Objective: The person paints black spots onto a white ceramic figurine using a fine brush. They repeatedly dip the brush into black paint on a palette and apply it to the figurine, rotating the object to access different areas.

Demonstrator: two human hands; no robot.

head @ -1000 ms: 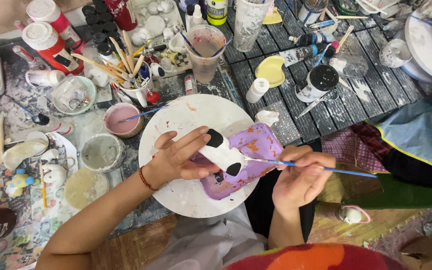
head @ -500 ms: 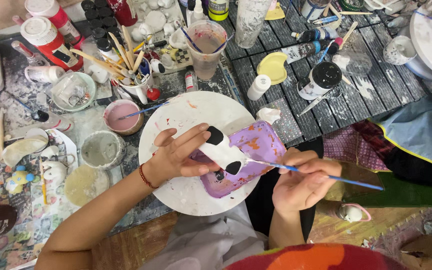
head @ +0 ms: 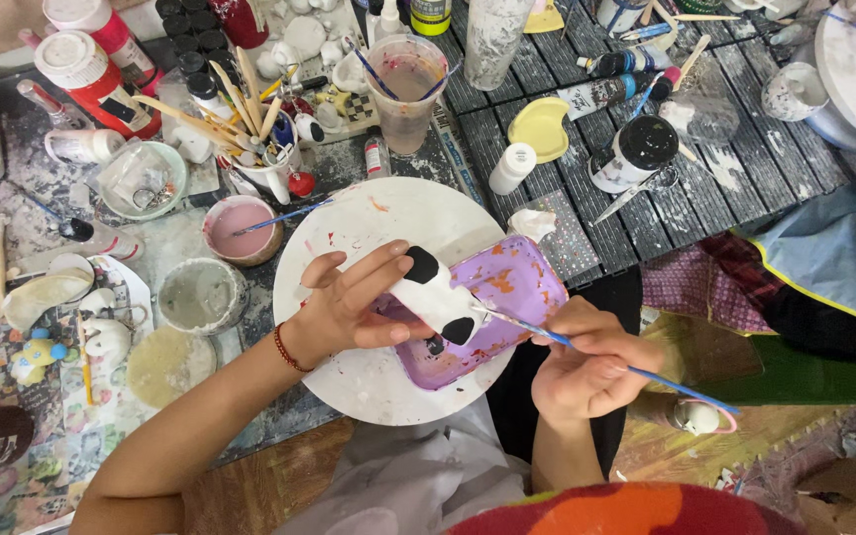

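Nearest the body, the right hand point(head: 587, 372) pinches a blue paintbrush point(head: 636, 372), tip on a white figurine point(head: 435, 295) (black patches) gripped by the left hand point(head: 354, 302) above a purple tray point(head: 507, 297) on the round white board point(head: 369, 213).

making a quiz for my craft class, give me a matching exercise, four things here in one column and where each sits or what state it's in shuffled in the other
Things:
1. white figurine with black patches
2. blue-handled brush
3. purple tray
4. small bowl of pink paint

Places or states:
A. lying on the round white board, under the figurine
B. gripped in the left hand
C. standing off the board's left edge, a brush resting in it
D. held in the right hand, tip at the figurine

Pairs: 1-B, 2-D, 3-A, 4-C
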